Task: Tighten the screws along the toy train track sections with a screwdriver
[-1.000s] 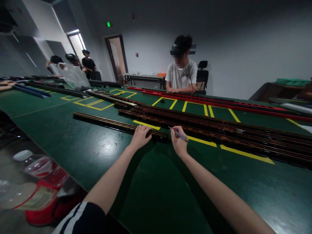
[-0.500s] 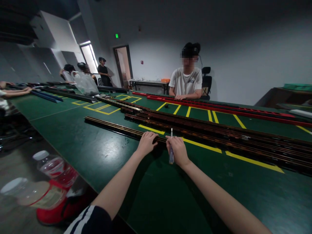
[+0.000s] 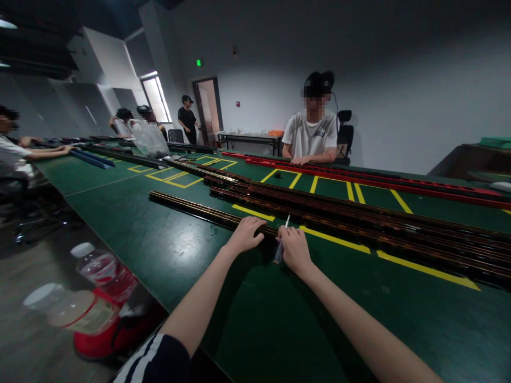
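Observation:
A long, dark, glossy rail with gold-coloured lines lies on the green table in front of me. My left hand rests over this rail, its fingers across the far side and its thumb nearer me, holding it. Just to the right, my right hand is closed around a screwdriver. The screwdriver's bright shaft points up and away past the fingers, with the translucent handle below them. My right hand hides the rail's right end, so I cannot tell whether the hand also grips the rail.
Beyond lies a pile of similar dark rails, then long red rails. Yellow tape marks the green table. A person sits opposite. Two bottles stand on something red by the left table edge. A plastic bag sits farther off.
The whole view has shifted slightly right as my head turned left. The screwdriver leans more to the right at its tip. Both hands stay at the rail.

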`<state>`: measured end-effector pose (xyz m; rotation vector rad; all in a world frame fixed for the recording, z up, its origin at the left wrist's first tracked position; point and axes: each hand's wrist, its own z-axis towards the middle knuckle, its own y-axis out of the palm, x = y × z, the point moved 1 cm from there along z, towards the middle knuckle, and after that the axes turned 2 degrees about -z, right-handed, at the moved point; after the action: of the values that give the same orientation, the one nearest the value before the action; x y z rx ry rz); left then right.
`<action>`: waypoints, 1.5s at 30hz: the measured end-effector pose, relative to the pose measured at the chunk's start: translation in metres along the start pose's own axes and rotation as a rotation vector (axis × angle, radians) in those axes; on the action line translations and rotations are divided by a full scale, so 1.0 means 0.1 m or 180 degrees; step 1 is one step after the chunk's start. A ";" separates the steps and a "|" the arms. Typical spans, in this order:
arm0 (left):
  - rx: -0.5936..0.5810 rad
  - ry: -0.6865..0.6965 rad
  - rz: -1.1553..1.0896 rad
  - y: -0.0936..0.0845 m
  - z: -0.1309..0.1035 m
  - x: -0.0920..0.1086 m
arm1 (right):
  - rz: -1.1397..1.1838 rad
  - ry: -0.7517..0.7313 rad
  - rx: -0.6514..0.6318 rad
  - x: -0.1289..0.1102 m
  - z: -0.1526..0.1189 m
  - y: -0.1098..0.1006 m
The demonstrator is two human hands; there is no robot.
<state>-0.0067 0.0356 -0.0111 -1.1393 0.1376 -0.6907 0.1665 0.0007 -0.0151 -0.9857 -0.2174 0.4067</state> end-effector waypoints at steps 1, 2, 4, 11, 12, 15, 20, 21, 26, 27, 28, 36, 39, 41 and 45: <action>0.0008 -0.0032 0.0002 -0.01 0.00 -0.03 | 0.0025 0.0033 -0.0009 0.00 0.00 -0.01; 0.0020 -0.0066 0.0019 -0.02 -0.01 -0.06 | 0.0039 0.0075 -0.0022 0.01 0.00 -0.02; 0.0069 -0.0147 0.0091 -0.04 -0.02 -0.13 | 0.0022 0.0182 -0.0049 0.01 0.00 -0.03; 0.0301 -0.0585 0.0434 -0.08 -0.10 -0.40 | -0.0069 0.0555 0.0028 0.03 0.00 0.00; 0.0323 -0.0607 0.0468 -0.07 -0.11 -0.42 | -0.0087 0.0569 0.0092 0.04 0.00 0.01; 0.0401 -0.0615 0.0522 -0.03 -0.10 -0.46 | -0.0095 0.0582 0.0285 0.04 0.00 0.04; 0.0465 -0.0616 0.0441 0.00 -0.08 -0.46 | 0.0052 0.0281 0.0369 0.05 -0.01 0.06; 0.0469 -0.0618 0.0408 0.00 -0.08 -0.45 | 0.0073 0.0165 0.0381 0.04 -0.01 0.06; 0.0459 -0.0563 0.0398 0.00 -0.07 -0.32 | 0.0120 -0.0130 0.0413 0.03 -0.01 0.09; 0.0426 -0.0528 0.0399 0.00 -0.07 -0.28 | 0.0118 -0.0138 0.0392 0.03 -0.02 0.09; 0.0382 -0.0482 0.0388 0.00 -0.06 -0.23 | 0.0109 -0.0145 0.0355 0.03 -0.02 0.09; 0.0169 -0.0052 -0.0016 0.01 -0.01 0.01 | -0.0266 0.0018 0.0227 -0.01 0.00 0.04; 0.0175 -0.0008 -0.0210 0.01 0.00 0.00 | -0.0377 0.0087 0.0259 -0.02 0.01 0.03; 0.0201 -0.0014 -0.0291 0.00 0.00 -0.04 | -0.0387 0.0116 0.0258 -0.02 0.01 0.04; 0.0264 -0.0096 -0.0177 -0.01 -0.02 -0.15 | -0.0399 0.0219 0.0252 0.01 0.00 0.06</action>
<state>-0.0199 0.0424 -0.0144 -1.0766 0.0514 -0.7218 0.1660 0.0043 -0.0200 -0.9015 -0.1983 0.2645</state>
